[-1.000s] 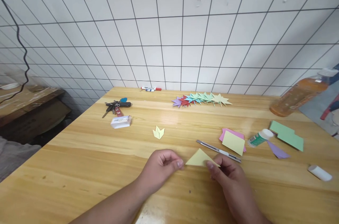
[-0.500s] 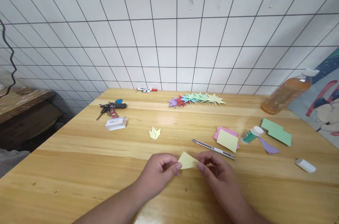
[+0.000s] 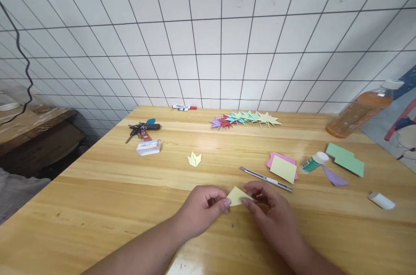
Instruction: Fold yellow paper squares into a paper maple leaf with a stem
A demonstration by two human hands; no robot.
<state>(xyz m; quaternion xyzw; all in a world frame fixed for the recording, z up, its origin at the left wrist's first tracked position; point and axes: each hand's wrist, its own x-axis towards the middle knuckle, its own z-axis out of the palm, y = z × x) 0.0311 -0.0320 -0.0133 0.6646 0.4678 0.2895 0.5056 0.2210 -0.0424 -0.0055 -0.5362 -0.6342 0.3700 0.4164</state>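
Note:
A small yellow paper (image 3: 236, 196), folded to a triangle, is held just above the wooden table between both hands. My left hand (image 3: 208, 207) pinches its left corner between thumb and fingers. On the other side, my right hand (image 3: 268, 205) grips the right part, its thumb lying on the front face. Beyond the hands lies a folded yellow paper piece (image 3: 194, 159) with pointed tips. A utility knife (image 3: 265, 178) rests past my right hand, beside yellow sticky notes (image 3: 283, 169) stacked on pink sheets (image 3: 272, 160).
A glue stick (image 3: 314, 162), its white cap (image 3: 381, 200), a purple paper (image 3: 334, 177) and green sheets (image 3: 346, 160) lie right, before a drink bottle (image 3: 360, 112). Folded colourful leaves (image 3: 245, 119) and markers (image 3: 184, 107) lie near the wall. Keys (image 3: 143, 128) and a white eraser-like block (image 3: 148, 147) are left.
My right thumb has slid inward over the triangle's face, covering more of its right side. My left hand keeps its pinch. The whole view has shifted slightly.

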